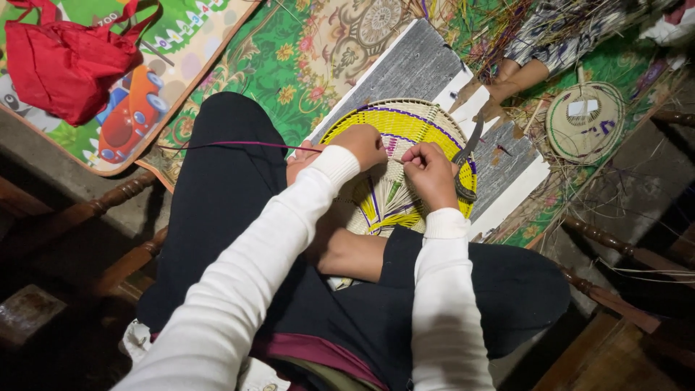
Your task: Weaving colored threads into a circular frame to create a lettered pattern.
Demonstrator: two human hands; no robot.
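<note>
Round woven basket base [405, 163], yellow with purple bands, on lap | left hand [365, 145] pinching purple strand [232, 145], pressed on weave | right hand [428, 174] clenched on straw spoke beside curved knife [463, 156] | beyond: second woven disc [585, 122], red bag [61, 61], floral mat [289, 65].

I count two woven discs: one yellow disc [405, 163] under my hands, one pale disc [585, 122] upper right. One red bag [65, 61] upper left. One purple strand [232, 145].
</note>
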